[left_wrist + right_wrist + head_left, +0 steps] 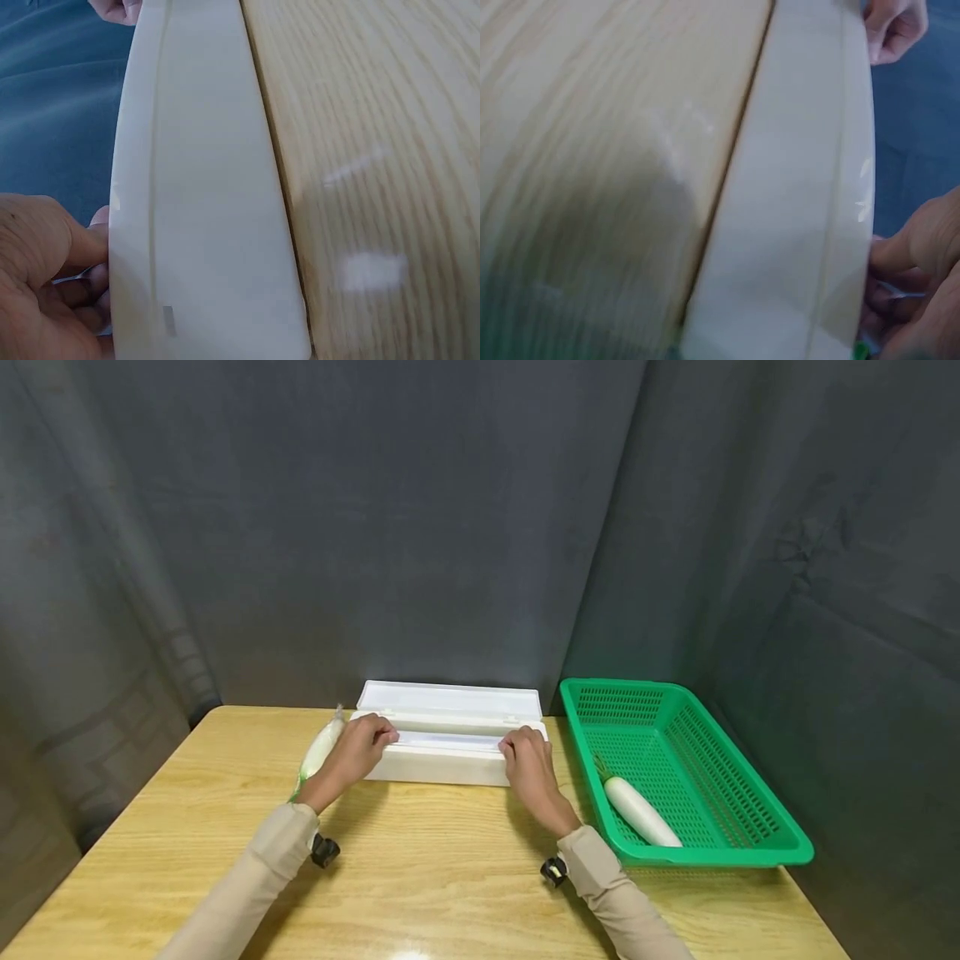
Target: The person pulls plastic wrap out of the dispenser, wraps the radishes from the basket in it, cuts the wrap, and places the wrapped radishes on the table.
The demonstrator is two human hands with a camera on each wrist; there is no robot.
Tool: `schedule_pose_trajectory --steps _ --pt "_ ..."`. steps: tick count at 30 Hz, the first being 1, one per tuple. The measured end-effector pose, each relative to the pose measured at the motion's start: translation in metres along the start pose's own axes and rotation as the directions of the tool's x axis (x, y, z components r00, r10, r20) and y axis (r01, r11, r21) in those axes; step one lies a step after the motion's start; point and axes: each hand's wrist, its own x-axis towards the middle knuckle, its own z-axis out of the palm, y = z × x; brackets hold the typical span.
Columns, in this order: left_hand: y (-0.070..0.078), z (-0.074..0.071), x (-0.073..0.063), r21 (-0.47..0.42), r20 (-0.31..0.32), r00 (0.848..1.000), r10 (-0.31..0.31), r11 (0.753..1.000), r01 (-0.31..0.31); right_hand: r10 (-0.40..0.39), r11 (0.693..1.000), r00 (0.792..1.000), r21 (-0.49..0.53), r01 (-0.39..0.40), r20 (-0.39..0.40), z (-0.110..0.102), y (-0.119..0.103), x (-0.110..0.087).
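A long white dispenser box [435, 766] stands at the back of the table with its lid [450, 697] raised. Across its opening lies a strip of clear, shiny cling film [448, 742]. At the strip's left end my left hand [363, 745] pinches the film between thumb and curled fingers. My right hand [528, 768] pinches the other end in the same way. In the wrist views the left hand [45, 277] and the right hand [922, 277] are at the box's top edge, their fingertips partly hidden behind it.
A white radish [322, 745] lies left of the box, partly behind my left wrist. To the right, a green plastic basket [720, 858] holds another white radish [641, 812] with short green stems. Grey curtains [375, 527] hang around the wooden table [420, 868].
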Motion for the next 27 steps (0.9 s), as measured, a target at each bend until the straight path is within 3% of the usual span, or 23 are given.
schedule_pose_trajectory --steps 7,14,20,24,27 --pt "-0.003 0.001 0.001 0.017 -0.045 0.998 0.039 0.999 -0.038 -0.103 0.992 0.993 -0.075 0.099 -0.058 0.006 0.004 -0.002" --pt "-0.004 0.001 0.001 0.020 -0.062 0.991 0.119 0.993 -0.118 -0.132 0.989 0.991 -0.077 0.130 -0.028 0.005 0.005 -0.002" --pt "-0.004 0.003 -0.003 0.106 -0.117 0.971 0.207 0.975 -0.195 -0.211 0.972 0.977 -0.112 0.205 -0.040 0.003 0.006 -0.004" --pt "-0.005 0.004 -0.006 0.176 -0.178 0.949 0.259 0.958 -0.228 -0.277 0.956 0.957 -0.119 0.267 -0.082 0.004 0.009 -0.005" --pt "-0.004 0.004 -0.006 0.180 -0.205 0.936 0.287 0.951 -0.252 -0.321 0.945 0.939 -0.113 0.308 -0.126 0.003 0.011 -0.006"
